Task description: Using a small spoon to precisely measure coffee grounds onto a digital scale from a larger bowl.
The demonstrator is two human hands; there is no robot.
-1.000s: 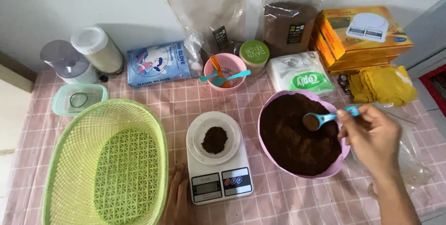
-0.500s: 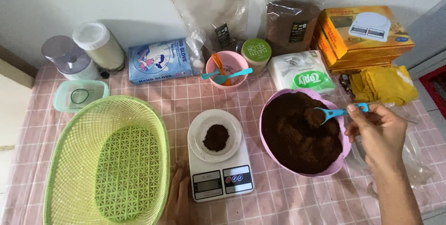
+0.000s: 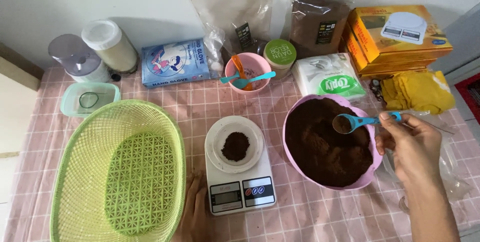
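Now blue spoon [image 3: 364, 121] between right-hand fingers [image 3: 387, 118].

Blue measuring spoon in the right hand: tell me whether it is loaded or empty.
Loaded. The blue measuring spoon, held by the right hand over the pink bowl, has dark brown powder in its scoop.

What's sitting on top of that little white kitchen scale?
On the white scale sits a small white dish holding a little heap of dark brown powder. The dish covers the weighing platform, so that cannot be seen. The display and buttons in front stay uncovered.
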